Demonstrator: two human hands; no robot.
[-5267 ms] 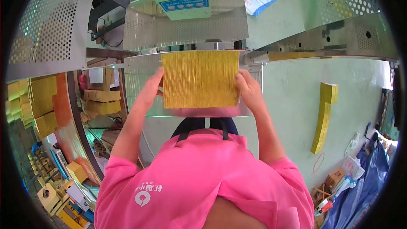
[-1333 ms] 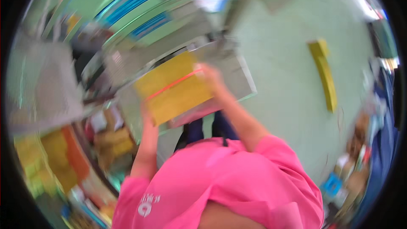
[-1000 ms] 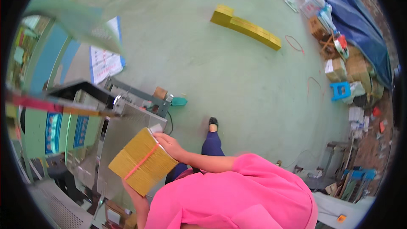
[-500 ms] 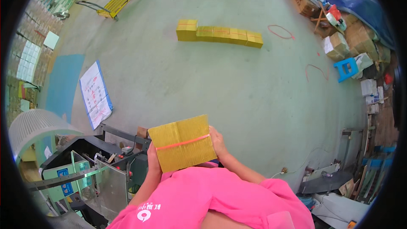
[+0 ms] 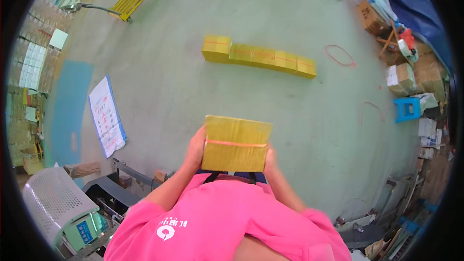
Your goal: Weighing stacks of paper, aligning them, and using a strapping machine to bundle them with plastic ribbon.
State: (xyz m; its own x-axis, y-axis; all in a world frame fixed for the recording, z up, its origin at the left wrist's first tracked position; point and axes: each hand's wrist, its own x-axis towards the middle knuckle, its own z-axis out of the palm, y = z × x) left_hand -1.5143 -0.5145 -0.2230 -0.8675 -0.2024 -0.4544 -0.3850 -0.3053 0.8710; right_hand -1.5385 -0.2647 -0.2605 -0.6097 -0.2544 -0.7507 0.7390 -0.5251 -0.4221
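Both hands grip a yellow bundle [image 5: 236,144] bound by an orange band, left hand [image 5: 196,146] on its 9 o'clock edge, right hand [image 5: 269,158] at 3 o'clock. A row of yellow bundles [image 5: 258,56] lies on the floor [image 5: 169,92] at 12 o'clock; cardboard boxes [image 5: 403,75] at 2 o'clock, contents hidden.

We see bright, even daylight over the green floor [image 5: 193,96], with only soft, faint shadows. Around our fingers [image 5: 195,147] the yellow bundle [image 5: 236,144] is sharp and free of glare. Farther out from the fingers, straight lines bow toward the black circular rim, and detail there turns soft and slightly smeared.
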